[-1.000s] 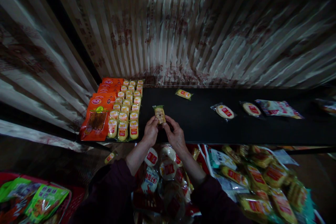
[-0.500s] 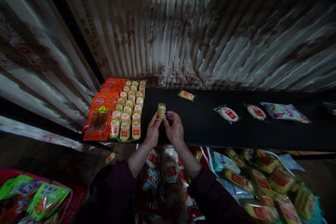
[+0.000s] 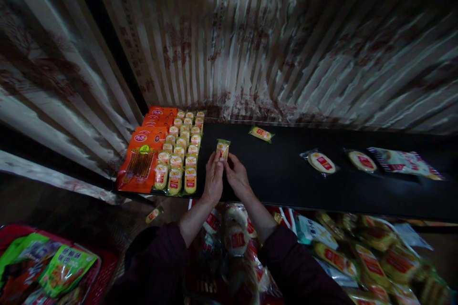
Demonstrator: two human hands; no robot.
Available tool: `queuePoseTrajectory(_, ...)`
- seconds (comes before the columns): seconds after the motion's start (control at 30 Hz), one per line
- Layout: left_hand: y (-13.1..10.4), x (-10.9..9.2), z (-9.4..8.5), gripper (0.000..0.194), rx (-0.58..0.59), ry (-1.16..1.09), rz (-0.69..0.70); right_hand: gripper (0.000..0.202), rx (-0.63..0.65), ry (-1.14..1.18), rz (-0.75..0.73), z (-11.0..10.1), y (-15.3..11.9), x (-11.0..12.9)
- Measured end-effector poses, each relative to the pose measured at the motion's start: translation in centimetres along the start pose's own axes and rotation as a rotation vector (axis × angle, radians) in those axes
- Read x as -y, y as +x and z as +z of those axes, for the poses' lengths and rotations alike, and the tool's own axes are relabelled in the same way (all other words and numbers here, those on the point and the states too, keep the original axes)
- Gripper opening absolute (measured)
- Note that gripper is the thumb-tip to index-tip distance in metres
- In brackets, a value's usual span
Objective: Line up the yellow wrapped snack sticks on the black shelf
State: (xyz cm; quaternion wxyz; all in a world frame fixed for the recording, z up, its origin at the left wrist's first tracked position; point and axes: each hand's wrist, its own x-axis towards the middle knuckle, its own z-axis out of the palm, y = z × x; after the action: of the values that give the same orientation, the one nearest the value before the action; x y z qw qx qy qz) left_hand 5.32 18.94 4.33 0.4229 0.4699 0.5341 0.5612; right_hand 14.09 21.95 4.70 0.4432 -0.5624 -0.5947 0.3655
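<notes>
Over the black shelf point(image 3: 279, 167), my left hand point(image 3: 213, 176) and my right hand point(image 3: 237, 174) meet around one small yellow wrapped snack cake point(image 3: 223, 148). It stands upright between my fingertips, its label facing me and its lower end partly covered by fingers. Just left of my hands are rows of matching wrapped cakes point(image 3: 175, 178), stacked several deep. Beyond them, at the shelf's left end, lie overlapping orange snack packets point(image 3: 138, 159). A single wrapped cake point(image 3: 261, 134) lies on its side near the back of the shelf.
Two round white wrapped cakes, the nearer one point(image 3: 321, 162) included, and a striped packet point(image 3: 406, 163) lie on the right. Below the shelf are bags of wrapped cakes point(image 3: 370, 262) and a red basket point(image 3: 107, 267). One cake point(image 3: 153, 214) lies on the floor. A pleated curtain point(image 3: 250, 57) hangs behind.
The held cake has turned so that its printed label faces me. My left fingers have shifted up along it. The whole view has moved slightly left.
</notes>
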Motion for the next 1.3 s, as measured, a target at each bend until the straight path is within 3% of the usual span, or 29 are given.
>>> queuePoseTrajectory(0.17,0.0,0.0,-0.2,0.048,0.005,0.071,0.013,0.039,-0.026,0.010,0.023,0.4,1.0,-1.3)
queuePoseTrajectory(0.43,0.1,-0.3,-0.3,0.049,0.003,0.137,0.007,0.042,0.018,0.161,0.028,1.2,2.0,-1.0)
queuePoseTrajectory(0.63,0.3,-0.5,-0.2,0.052,-0.001,0.087,0.000,0.045,-0.052,-0.014,0.052,1.6,3.1,-1.2)
queuePoseTrajectory(0.97,1.3,0.7,-0.1,0.052,-0.084,-0.045,-0.090,0.035,-0.016,-0.527,-0.158,1.8,2.8,-0.2)
queuePoseTrajectory(1.3,1.2,0.0,0.1,0.063,-0.123,-0.164,-0.120,0.036,0.051,-0.585,-0.167,2.1,3.2,0.4)
